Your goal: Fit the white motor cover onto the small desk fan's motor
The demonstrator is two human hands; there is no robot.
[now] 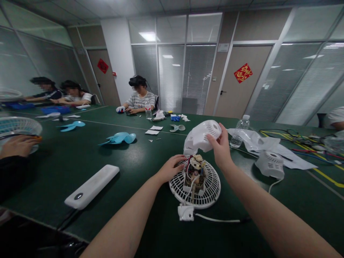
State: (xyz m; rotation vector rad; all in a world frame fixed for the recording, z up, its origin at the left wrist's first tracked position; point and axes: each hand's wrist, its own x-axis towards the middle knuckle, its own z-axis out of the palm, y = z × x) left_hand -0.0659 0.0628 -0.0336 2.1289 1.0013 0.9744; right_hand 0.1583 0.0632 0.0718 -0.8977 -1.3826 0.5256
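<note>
My right hand (221, 147) grips a white plastic fan housing (202, 134) with vent slots, tilted above the table. Below it, a round white fan grille (215, 186) lies flat on the green table. An exposed fan motor (196, 175) with wires sits on the middle of the grille. My left hand (172, 168) rests on the grille's left rim beside the motor, fingers stretched out. A small white plastic part (185, 213) with a white cord lies at the grille's near edge.
A white oblong device (92, 186) lies left. Blue fan blades (120, 138) and paper pieces lie farther back. At right are a water bottle (240, 130), another white housing (270, 164), plastic wrapping and cables (303, 138). A co-worker's hand (18, 145) touches a fan grille far left.
</note>
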